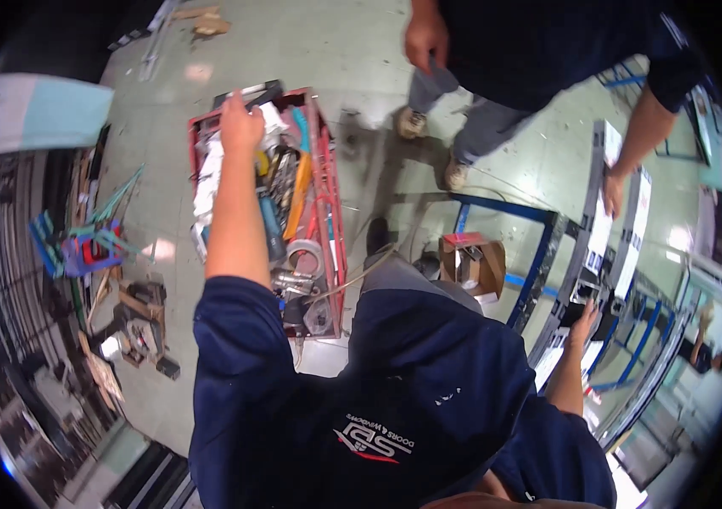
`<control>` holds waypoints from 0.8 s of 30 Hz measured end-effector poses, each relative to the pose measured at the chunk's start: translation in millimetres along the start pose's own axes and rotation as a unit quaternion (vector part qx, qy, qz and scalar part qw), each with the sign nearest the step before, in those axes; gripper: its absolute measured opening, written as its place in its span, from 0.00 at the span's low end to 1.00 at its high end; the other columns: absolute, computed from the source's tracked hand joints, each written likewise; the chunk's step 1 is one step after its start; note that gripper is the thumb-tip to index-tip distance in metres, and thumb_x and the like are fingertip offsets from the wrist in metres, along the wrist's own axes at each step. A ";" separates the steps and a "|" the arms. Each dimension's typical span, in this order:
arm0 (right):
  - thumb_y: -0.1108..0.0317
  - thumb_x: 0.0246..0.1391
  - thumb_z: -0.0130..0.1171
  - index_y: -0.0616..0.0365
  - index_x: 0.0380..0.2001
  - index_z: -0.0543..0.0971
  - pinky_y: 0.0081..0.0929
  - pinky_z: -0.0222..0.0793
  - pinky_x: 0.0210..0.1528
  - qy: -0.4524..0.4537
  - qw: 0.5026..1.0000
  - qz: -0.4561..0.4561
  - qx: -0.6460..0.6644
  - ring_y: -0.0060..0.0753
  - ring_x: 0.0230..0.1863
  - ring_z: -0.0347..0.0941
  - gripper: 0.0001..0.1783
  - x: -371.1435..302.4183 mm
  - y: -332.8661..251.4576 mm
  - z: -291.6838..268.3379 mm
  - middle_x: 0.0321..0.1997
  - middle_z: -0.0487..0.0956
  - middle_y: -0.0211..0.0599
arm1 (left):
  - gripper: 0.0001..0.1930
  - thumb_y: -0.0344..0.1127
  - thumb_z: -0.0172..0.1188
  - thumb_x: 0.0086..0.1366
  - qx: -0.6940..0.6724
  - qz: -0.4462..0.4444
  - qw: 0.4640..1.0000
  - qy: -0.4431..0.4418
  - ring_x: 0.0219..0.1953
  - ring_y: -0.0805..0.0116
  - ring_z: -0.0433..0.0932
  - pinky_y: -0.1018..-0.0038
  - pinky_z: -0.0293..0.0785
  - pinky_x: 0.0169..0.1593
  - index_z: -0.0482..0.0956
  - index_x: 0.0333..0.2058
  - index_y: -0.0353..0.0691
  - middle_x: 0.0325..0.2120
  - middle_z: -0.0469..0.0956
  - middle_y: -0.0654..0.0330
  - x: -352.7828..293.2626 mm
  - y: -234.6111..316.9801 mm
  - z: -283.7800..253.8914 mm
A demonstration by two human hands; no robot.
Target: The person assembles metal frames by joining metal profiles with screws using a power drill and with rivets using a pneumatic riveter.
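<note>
My left hand (242,125) is stretched to the far end of a red open toolbox (333,242) on the floor. Its fingers look bent in beside a black-and-grey item (269,90); what they hold is blurred. Around that arm lie a tool with a long orange handle (298,195), a roll of tape (304,257), a blue-grey power tool (271,227) and white wrapping (207,191). Off to the right, my right hand (582,324) is closed at the near end of a white-and-grey metal profile (580,270), its fingertips partly hidden.
Facing me, a co-worker rests one hand (613,193) on the profiles; the other hand (426,41) hangs down. A blue steel stand (505,206) supports the profiles. Nearby are an open cardboard box (486,267), a cable (361,276), a purple-and-teal stool (89,253) and scattered offcuts (142,327).
</note>
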State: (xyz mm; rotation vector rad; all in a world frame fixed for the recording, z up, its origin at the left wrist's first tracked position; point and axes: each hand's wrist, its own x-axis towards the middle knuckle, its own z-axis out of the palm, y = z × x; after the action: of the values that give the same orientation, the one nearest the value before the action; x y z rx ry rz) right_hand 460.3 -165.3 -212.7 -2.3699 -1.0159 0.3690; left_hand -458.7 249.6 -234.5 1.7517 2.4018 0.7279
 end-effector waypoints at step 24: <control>0.29 0.58 0.61 0.66 0.74 0.63 0.40 0.51 0.79 -0.007 0.985 0.164 0.062 0.52 0.79 0.57 0.57 -17.5 -34.1 -20.8 0.77 0.62 0.59 | 0.12 0.36 0.60 0.66 -0.468 -0.366 0.797 -0.103 0.26 0.67 0.73 0.71 0.73 0.32 0.79 0.35 0.30 0.27 0.77 0.59 -85.7 -65.6 -72.0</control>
State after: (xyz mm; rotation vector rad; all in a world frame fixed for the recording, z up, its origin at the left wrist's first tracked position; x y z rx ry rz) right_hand 437.5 -166.0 -175.6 -2.4208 -0.5868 0.5542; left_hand -511.1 132.3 -216.2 0.4276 1.7635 1.1841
